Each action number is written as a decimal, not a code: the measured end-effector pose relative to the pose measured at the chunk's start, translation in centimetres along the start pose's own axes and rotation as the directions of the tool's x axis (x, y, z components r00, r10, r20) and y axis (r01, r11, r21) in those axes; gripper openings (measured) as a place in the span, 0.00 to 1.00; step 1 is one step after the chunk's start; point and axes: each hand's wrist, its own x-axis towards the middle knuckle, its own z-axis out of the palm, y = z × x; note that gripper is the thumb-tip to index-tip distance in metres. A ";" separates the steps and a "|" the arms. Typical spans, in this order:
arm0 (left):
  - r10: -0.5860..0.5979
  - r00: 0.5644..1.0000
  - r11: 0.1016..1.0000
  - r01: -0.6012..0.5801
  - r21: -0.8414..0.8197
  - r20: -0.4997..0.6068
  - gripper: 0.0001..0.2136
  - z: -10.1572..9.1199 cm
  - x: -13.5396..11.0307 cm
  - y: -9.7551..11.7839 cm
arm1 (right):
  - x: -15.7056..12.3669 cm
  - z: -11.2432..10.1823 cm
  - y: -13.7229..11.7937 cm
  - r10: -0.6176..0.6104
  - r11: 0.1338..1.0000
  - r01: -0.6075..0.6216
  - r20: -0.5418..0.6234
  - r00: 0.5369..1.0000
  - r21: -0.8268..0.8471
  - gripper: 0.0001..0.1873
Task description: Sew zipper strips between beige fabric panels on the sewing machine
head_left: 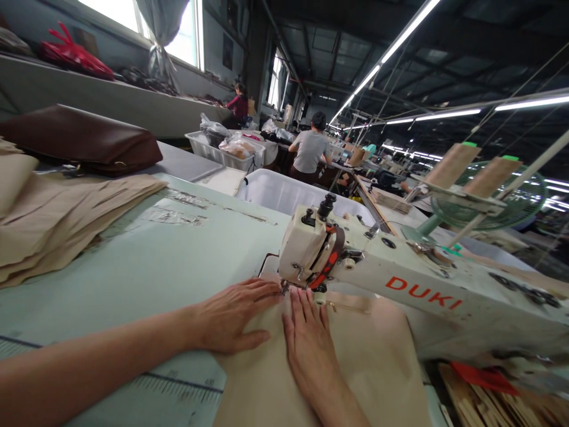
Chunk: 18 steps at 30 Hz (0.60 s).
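A beige fabric panel (373, 367) lies under the head of a white sewing machine (368, 267) lettered in orange. Across its left edge rests my left hand (235, 317), flat with the thumb apart, fingertips close to the presser foot (285, 287). My right hand (309, 344) is laid flat on the panel just right of the foot, fingers stretched forward. Neither hand grips anything. Near the machine head, a short zipper (349, 307) with a small metal pull shows on the panel. The needle tip is too small to make out.
Stacked beige pieces (66, 219) and a dark brown leather bag (84, 139) lie on the left. Behind the machine stands a white plastic bin (284, 190). Thread cones (453, 166) and a green fan (524, 196) are at right. Two people work farther back.
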 end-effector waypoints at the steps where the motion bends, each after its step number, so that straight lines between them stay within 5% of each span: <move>1: 0.001 1.000 1.000 -0.001 0.001 -0.004 0.31 0.0 0.0 0.0 | 0.0 0.0 0.0 -0.005 1.000 0.006 0.006 1.000 -0.011 0.27; 18: 0.034 0.999 0.994 -0.033 0.099 -0.003 0.30 1.1 -1.1 -1.1 | -0.3 -0.9 -0.5 0.015 0.994 -0.020 0.055 0.998 0.105 0.28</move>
